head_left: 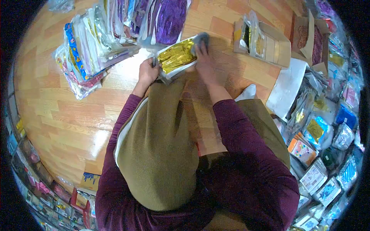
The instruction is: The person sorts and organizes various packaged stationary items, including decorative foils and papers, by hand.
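1. Take the gold foil packet (176, 57) as the clock's centre, with 12 at the top of the view. It lies aslant above the wood-pattern floor (115, 92), just beyond the raised knee, its long sides running from about 8 to 2 o'clock.
2. The left hand (148, 72) has its fingers closed on the packet's 8 o'clock end. That grip should be light but firm, near the edge, so the foil isn't creased.
3. The right hand (205, 63) reaches its fingers over the 2 o'clock end. Blur hides whether they pinch or only press; flat, even pressure would suit the slippery film best.
4. Level both ends so that the loose foil doesn't bunch.
5. Mind the purple foil packets (171, 21) at 12 and the fanned packets (90, 48) at 9; a nudge could slide them. The open cardboard box (279, 43) stands well apart, toward 3.
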The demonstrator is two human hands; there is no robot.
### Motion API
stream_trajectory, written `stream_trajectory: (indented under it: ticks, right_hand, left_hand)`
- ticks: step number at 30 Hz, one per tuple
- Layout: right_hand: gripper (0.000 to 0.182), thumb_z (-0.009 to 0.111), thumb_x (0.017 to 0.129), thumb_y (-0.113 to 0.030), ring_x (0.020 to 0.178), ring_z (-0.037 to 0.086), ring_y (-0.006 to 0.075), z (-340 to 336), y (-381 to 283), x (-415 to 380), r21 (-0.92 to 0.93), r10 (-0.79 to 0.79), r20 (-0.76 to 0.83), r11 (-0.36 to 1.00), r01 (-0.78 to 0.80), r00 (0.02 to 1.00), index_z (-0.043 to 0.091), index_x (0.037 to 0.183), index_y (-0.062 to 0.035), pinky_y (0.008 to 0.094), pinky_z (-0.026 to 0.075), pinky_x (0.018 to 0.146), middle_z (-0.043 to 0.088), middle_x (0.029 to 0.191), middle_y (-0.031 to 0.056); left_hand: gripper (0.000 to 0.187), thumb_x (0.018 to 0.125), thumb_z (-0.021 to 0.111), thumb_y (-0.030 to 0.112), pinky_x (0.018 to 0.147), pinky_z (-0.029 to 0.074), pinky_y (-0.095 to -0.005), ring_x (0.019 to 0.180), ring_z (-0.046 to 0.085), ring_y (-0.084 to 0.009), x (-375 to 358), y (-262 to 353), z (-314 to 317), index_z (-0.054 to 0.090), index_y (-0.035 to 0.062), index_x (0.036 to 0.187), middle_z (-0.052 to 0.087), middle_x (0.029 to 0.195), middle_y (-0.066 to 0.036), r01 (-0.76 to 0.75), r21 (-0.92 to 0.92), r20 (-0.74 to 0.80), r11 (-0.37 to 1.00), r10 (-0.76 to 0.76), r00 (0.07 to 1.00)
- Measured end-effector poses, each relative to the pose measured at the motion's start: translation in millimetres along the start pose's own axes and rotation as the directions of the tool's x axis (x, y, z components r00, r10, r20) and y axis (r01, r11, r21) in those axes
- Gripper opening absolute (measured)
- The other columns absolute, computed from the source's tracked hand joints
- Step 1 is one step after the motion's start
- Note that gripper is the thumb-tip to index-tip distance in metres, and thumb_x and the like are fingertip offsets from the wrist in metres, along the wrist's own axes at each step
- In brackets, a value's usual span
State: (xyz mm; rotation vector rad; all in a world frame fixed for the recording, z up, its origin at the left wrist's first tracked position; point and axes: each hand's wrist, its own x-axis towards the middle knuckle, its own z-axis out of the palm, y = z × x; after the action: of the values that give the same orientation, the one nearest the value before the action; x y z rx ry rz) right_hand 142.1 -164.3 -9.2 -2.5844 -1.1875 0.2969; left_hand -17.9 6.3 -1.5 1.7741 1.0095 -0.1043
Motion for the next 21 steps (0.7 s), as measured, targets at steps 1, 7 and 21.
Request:
stream_trajectory:
  ticks: [1, 7, 21]
  right_hand:
    - [0.042, 0.044, 0.077, -0.008, 0.120, 0.030, 0.0385, -5.2, 8.1, -0.9, -0.002, -0.002, 0.000, 1.000, 0.002, 1.000, 0.047, 0.119, -0.0075, 0.0420, 0.031, 0.097, 0.033, 0.132, 0.0156]
    - [0.057, 0.060, 0.068, -0.018, 0.118, 0.031, 0.0410, -21.4, 62.6, -12.7, -0.020, 0.235, 0.017, 0.972, -0.234, 0.972, 0.043, 0.122, -0.0084, 0.0464, 0.029, 0.098, 0.036, 0.129, 0.0156]
    - [0.052, 0.058, 0.081, -0.020, 0.107, 0.045, 0.0239, -60.0, -22.0, -55.1, 0.748, 0.219, 0.319, -0.656, -0.103, 0.922, 0.036, 0.125, -0.0045, 0.0363, 0.034, 0.093, 0.047, 0.119, 0.0051]
  left_hand:
    - [0.015, 0.073, 0.062, 0.013, 0.065, 0.045, -0.0314, 0.068, 0.060, -0.0218, -1.1, 1.0, -1.7, 0.061, 0.0023, 0.085, 0.062, 0.074, -0.014, -0.001, -0.003, -0.001, 1.000, 0.001, 1.000]
    - [0.018, 0.077, 0.056, 0.004, 0.071, 0.044, -0.0291, 0.076, 0.057, -0.0159, -24.5, 23.5, -25.7, 0.056, -0.0010, 0.094, 0.062, 0.082, -0.010, -0.261, -0.191, 0.048, 0.946, 0.274, 0.961]
    - [0.022, 0.072, 0.059, 0.003, 0.069, 0.041, -0.0260, 0.078, 0.050, -0.0130, -72.2, 81.6, -86.7, 0.046, 0.0043, 0.091, 0.053, 0.083, -0.005, -0.103, -0.769, 0.063, 0.631, 0.236, 0.970]
